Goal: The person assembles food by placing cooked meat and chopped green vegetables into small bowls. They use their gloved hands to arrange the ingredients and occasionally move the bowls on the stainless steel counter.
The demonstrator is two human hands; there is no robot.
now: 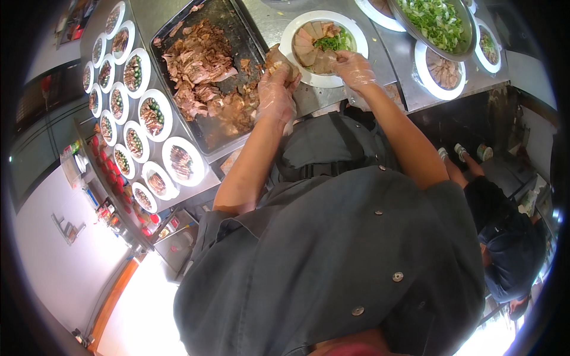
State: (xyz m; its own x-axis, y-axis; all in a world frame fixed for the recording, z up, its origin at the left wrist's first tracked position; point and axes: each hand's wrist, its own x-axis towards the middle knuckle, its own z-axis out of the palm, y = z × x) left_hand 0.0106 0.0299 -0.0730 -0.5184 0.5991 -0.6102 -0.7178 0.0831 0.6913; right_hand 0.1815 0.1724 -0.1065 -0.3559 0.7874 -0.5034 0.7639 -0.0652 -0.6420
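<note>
A: Entry: white bowl [356, 28] sits on the steel desk [386, 53] straight ahead of the person, between the meat tray and the greens. Inside it, sliced meat [310, 44] fans round the left half and chopped greens [336, 43] fill the middle.

B: Hands?

A: Both in thin clear gloves. Right hand [354, 66] is at the bowl's near rim, fingers curled down onto the slices, apparently pressing or setting one into the fan. Left hand [274, 95] is closed around a clump of meat [279, 59], held just beside the bowl's left edge.

B: Why held there?

A: My reading: it is a reserve, kept close so the right hand can take slices without reaching back.

B: Surroundings?

A: Dark tray [214, 127] heaped with shredded meat [199, 59] lies just left, within reach. Further left, two rows of filled white bowls [148, 113] stand lined up. Upper right: a metal bowl of greens [436, 21] and another meat-filled bowl [442, 74]. A second person [504, 237] crouches at lower right, apart.
</note>
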